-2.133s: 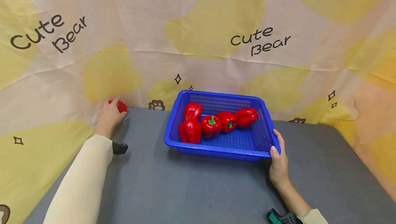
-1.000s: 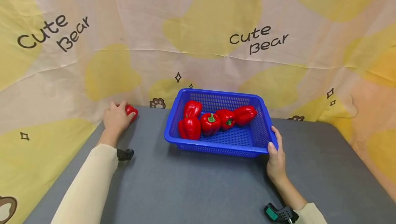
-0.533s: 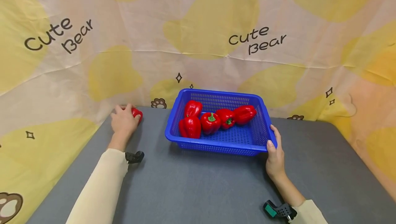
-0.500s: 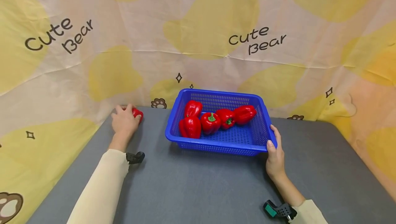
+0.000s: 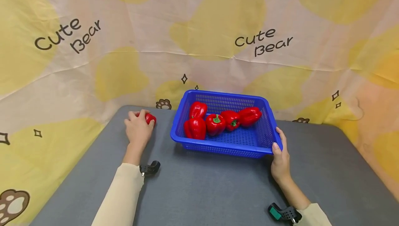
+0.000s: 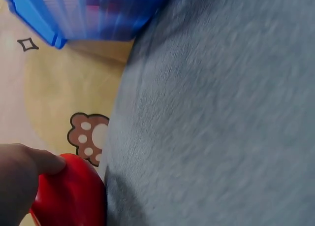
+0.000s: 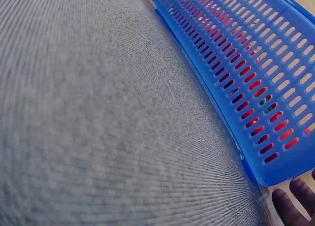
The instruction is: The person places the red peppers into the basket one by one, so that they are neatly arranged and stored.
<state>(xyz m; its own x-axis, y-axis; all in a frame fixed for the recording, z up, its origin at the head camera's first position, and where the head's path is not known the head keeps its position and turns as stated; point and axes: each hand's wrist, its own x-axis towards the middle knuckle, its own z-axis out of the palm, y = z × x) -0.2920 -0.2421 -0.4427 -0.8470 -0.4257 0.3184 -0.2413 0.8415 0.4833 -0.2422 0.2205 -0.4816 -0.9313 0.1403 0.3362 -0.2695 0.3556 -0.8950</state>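
My left hand [image 5: 139,129] grips a red bell pepper [image 5: 150,118] at the back left of the table, fingers over its far side. In the left wrist view the thumb [image 6: 47,162] presses against the shiny red pepper [image 6: 74,194]. My right hand [image 5: 281,160] holds the near right corner of a blue plastic basket [image 5: 224,148], thumb on the rim and fingers round the outside. Several red bell peppers lie inside, among them one with its green stem facing up [image 5: 215,124]. The right wrist view shows the basket's slotted side [image 7: 236,78], with fingertips [image 7: 285,206] by its corner.
The grey table [image 5: 199,191] reaches back to a patterned cloth backdrop [image 5: 205,25] that also hangs along the left and right. The basket stands near the back edge, right of the pepper in my left hand. Both wrists wear dark straps [image 5: 284,213].
My left hand has moved right and toward me from the back left cloth, bringing the pepper closer to the basket. The right hand keeps its hold on the basket corner.
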